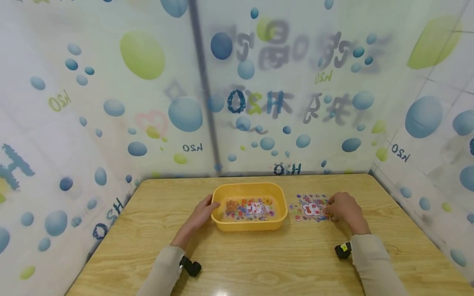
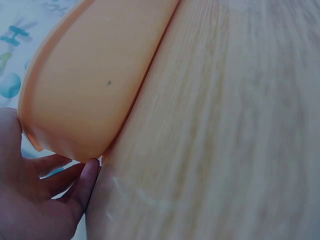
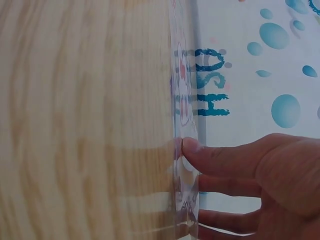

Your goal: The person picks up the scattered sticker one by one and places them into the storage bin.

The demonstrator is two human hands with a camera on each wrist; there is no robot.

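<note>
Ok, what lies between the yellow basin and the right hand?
In the head view, a clear plastic piece with colourful prints fills most of that stretch, from beside the yellow basin to the right hand, which touches its right end.

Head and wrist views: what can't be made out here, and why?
- Right wrist view: the face of the clear cartoon-printed plastic, turned nearly edge-on; lower fingers of the right hand, cut off by the bottom edge.
- Left wrist view: the inside of the yellow basin, hidden by its own wall.
- Head view: tiny printed figures in the basin, too small and blurred.
</note>
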